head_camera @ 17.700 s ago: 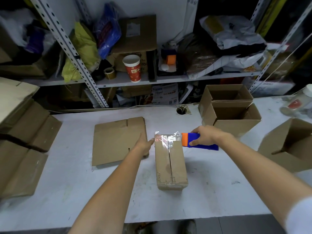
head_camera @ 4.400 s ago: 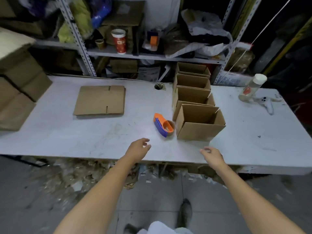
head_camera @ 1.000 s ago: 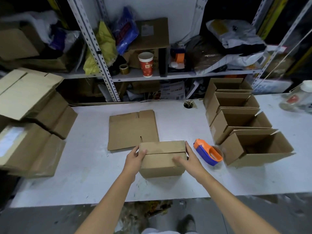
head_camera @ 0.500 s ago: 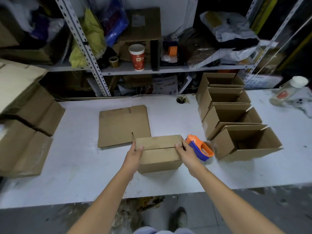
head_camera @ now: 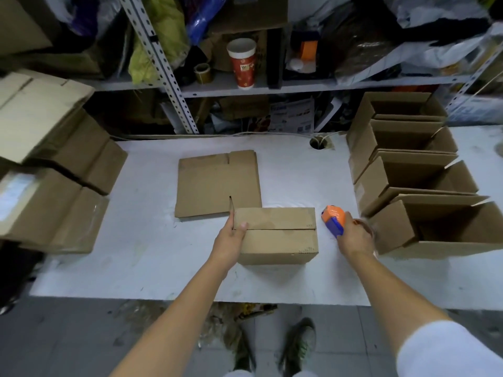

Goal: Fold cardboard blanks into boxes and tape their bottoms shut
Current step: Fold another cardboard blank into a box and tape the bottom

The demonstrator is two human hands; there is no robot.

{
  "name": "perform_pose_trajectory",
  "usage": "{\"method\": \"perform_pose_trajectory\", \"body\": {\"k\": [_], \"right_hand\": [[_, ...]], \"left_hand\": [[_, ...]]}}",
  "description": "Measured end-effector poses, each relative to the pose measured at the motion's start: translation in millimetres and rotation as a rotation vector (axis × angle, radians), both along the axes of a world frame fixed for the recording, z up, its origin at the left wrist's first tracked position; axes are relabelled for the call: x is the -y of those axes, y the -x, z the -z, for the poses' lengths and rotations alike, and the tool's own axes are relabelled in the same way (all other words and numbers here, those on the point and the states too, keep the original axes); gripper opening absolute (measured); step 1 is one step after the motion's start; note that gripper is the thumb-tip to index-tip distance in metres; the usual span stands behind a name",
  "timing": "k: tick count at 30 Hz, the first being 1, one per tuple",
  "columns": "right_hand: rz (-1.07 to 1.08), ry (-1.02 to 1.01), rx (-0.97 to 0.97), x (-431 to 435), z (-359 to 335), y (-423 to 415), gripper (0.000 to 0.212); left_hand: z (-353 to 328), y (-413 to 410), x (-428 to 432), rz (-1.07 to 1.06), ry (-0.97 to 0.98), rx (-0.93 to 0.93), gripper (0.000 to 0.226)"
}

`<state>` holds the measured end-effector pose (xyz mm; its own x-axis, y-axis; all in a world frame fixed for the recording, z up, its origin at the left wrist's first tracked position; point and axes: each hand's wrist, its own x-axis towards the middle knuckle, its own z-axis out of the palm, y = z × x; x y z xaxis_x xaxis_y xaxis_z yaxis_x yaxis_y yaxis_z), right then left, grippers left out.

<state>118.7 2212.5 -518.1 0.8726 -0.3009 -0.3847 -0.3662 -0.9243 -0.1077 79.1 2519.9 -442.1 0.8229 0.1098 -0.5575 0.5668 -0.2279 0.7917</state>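
Cardboard box sat on the white table near its front edge, closed flaps up, with the long axis and untaped seam running left to right. Print on its corner and the red cup's logo were unreadable. Cluttered metal shelving stood behind. The left hand gripped the box's left end, and the right hand clasped the tape dispenser.

White table — folded box, flat blank, tape dispenser, row of open boxes.

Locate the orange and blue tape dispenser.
Head view, right of centre: right hand grips the tape dispenser on the table, between the folded cardboard box and open boxes.
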Motion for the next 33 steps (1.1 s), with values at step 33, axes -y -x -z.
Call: {"method": "perform_pose_trajectory", "body": {"k": [33], "right_hand": [[-0.550, -0.759, -0.398, -93.5, -190.3, -24.5, 0.059]], "left_hand": [[-36.3, -8.0, -16.6, 0.095, -0.164, -0.016, 0.049]]}}
